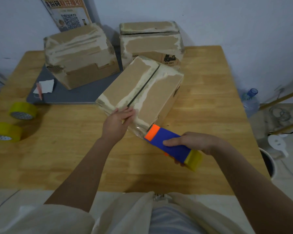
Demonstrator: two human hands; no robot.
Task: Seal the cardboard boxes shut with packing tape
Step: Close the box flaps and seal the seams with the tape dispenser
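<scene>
Nearest the person, the right hand (pixel 193 143) wraps its grip around a blue plastic tape dispenser with an orange front plate and a yellow tape roll at its rear (pixel 172 146). The orange end sits against the near lower face of the closest box, at about 5 o'clock from it, probably to anchor a strip there before drawing it up over the seam.

The left hand (pixel 118 119) presses on the near top edge of that brown cardboard box with pale torn tape scars (pixel 139 92), fingers laid flat across the open dark seam, likely to hold the flaps closed and steady the box on the wooden desk (pixel 210 102).

At 9 o'clock lie two spare yellow tape rolls (pixel 12 122). Farther off, at 11 and 12 o'clock, two more worn cardboard boxes (pixel 79 54) wait by the wall.
</scene>
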